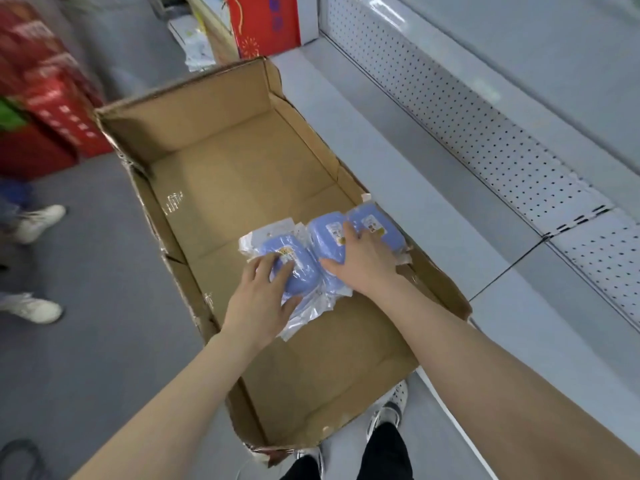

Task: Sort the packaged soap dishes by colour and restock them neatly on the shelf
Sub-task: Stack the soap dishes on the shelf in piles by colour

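Three blue soap dishes in clear plastic packets lie side by side in a large open cardboard box (221, 161), against its right wall. My left hand (258, 301) grips the left soap dish (298, 271), fingers over its top and thumb under its near end. My right hand (363, 261) lies across the middle soap dish (325, 233) and the right soap dish (381, 226), fingers spread over both; whether it grips them is not plain. The white shelf (398, 174) runs along the right of the box, with a perforated back panel (485, 133).
My feet in white shoes (388, 410) stand at the box's near end. Another person's white shoes (33, 306) are on the grey floor at the left. Red cartons (48, 98) stand at the far left, and a red box (266, 22) sits beyond the cardboard box.
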A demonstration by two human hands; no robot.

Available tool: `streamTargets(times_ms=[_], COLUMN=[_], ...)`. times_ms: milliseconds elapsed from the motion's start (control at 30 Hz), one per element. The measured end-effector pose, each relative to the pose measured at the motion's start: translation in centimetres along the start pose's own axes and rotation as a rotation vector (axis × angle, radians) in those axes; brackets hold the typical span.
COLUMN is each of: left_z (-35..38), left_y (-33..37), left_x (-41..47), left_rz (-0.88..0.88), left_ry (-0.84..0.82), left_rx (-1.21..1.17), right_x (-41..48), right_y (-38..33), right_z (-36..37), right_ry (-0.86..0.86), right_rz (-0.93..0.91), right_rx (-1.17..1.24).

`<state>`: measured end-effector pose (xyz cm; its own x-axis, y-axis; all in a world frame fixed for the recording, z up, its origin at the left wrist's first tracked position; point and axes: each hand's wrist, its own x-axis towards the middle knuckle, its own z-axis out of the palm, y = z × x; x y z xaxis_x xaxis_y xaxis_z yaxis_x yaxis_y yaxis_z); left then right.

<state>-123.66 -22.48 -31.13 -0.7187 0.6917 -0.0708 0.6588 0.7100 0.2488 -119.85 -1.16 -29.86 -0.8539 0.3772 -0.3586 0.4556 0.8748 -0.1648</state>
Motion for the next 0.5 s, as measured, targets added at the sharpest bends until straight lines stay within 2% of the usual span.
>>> streamTargets(times_ms=[133,200,300,367,500], left_z=[-1.5,-2.3,-2.8,-2.9,-2.7], left_y=[-1.4,-1.7,-1.0,-0.5,-0.7], left_x=[1.4,3.0,5.2,6.5,7.3], left_rz=[0.099,0.223,0.388,0.420,0.398], left_ry=[-0.180,-0.216,-0.288,-0.385,-0.416], left_rx=[0.161,0.305,0.451,0.538,0.497], right_x=[-2.1,-4.1,-6.6,-7.1,-5.5], right_y=[2.9,5.1,7.5,8.1,7.3], right_z=[-0.4,-0.8,-0.8,-0.4,-0.3], right_ry=[0.097,0.145,0.119,0.104,0.159], right_rz=[-0.011,-0.012,0.006,0.009,0.005], right_rx=[0.035,0.075,0.088,0.089,0.112])
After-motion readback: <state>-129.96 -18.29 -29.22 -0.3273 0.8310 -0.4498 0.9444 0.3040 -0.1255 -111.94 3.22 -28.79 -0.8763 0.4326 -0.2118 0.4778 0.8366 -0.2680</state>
